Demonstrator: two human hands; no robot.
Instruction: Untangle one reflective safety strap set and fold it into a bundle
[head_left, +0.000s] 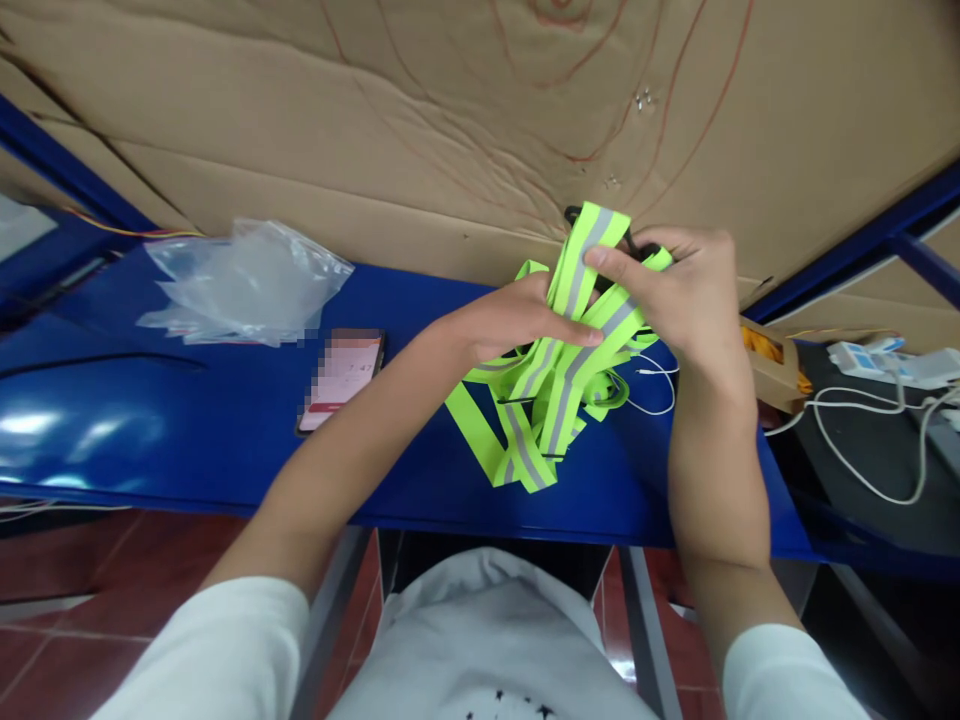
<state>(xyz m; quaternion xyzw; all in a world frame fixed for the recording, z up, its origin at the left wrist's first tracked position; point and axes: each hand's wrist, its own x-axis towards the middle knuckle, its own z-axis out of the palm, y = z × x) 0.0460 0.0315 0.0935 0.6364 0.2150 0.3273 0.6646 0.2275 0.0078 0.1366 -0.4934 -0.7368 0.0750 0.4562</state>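
1. Head view, straps: a bundle of yellow-green reflective straps [559, 385] is held over the blue tabletop [187, 420], its upper end lifted and its loose ends trailing down onto the surface in front of the person.
2. Left hand [517, 320]: closed around the middle of the straps, fingers curled over the bands.
3. Right hand [686, 290]: pinching the top of the straps, forefinger laid across one band; a black buckle [574, 214] peeks out just above the top band.
4. Handling, as a judgement: the straps look light, soft and limp, so they will sag and tangle where unsupported. The silver stripe may be a little slick. Best hold seems to be flat across a band's width or at the buckle.
5. Left of the straps: a phone [341, 378] lies on the tabletop, and further left a crumpled clear plastic bag [244, 285].
6. Right of the straps: white cables [862, 440] and a small cardboard box [776, 375].
7. Behind the straps: a sheet of brown cardboard [375, 110].
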